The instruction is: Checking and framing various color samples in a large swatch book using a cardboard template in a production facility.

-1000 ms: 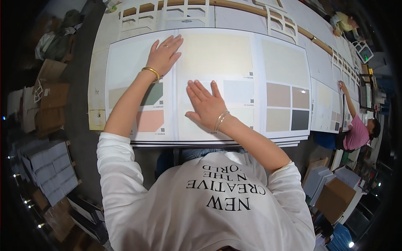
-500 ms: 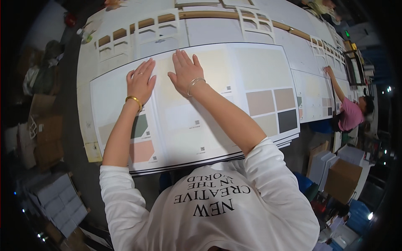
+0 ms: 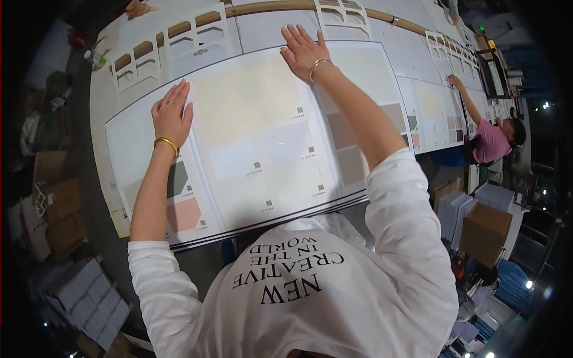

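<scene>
In front of me lies a wide colour sample board [image 3: 239, 197] printed with a large cream swatch [image 3: 245, 95] and several smaller ones. Grey-brown blocks [image 3: 343, 131] are on its right panel, a dark green swatch [image 3: 178, 177] and a salmon one [image 3: 184, 215] on its left. My left hand [image 3: 171, 113] rests flat on the left part, near the left fold, fingers stretched out. Flat and spread, my right hand [image 3: 304, 52] lies at the far edge near the right fold, its fingertips reaching past that edge. Neither hand grips anything.
White slotted racks [image 3: 197, 39] stand along a brown tube [image 3: 271, 7] behind the board. A plastic bottle [image 3: 95, 58] is at the table's far left. On the right a co-worker in a pink top [image 3: 493, 143] reaches over another sample board [image 3: 436, 113]. A cardboard box [image 3: 484, 234] sits below.
My right hand has slid right and away from me across the cream swatch to the far edge. My left hand stays near the left fold. The whole view has shifted slightly.
</scene>
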